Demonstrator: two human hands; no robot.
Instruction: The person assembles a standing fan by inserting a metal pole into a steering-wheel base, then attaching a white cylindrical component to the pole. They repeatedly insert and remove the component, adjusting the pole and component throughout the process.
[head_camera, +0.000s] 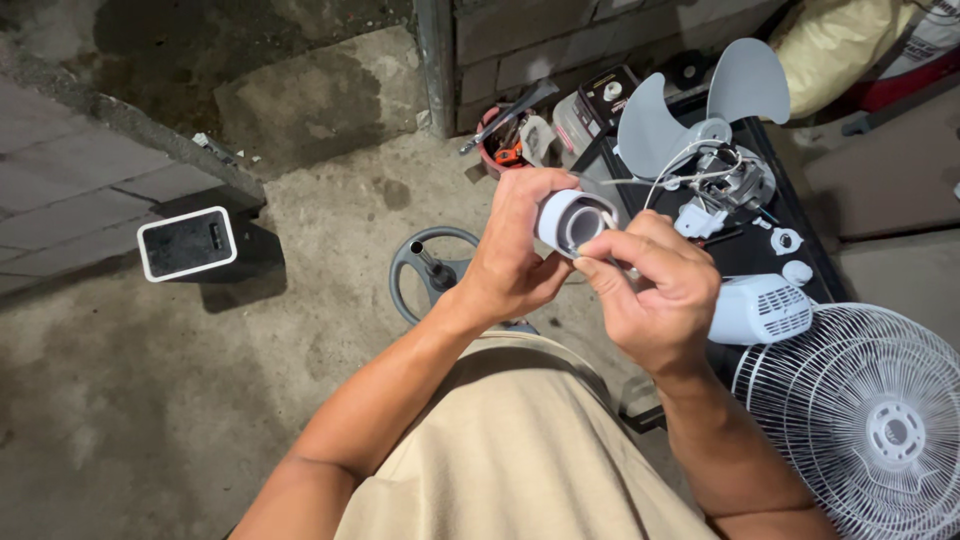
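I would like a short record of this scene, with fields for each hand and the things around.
Left hand: grips a small pale round part
Right hand: fingertips pinched at the opening of that part
Black surface: fan blade, motor with wires, white vented housing
Lower right: white fan grille
Floor: grey ring base, white-rimmed box

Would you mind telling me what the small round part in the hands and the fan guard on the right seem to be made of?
The round part, held by the left hand and right hand, looks like moulded plastic: pale grey, smooth, matte. The fan guard appears to be thin wire, probably metal with a white coating, judging by its fine radiating spokes.
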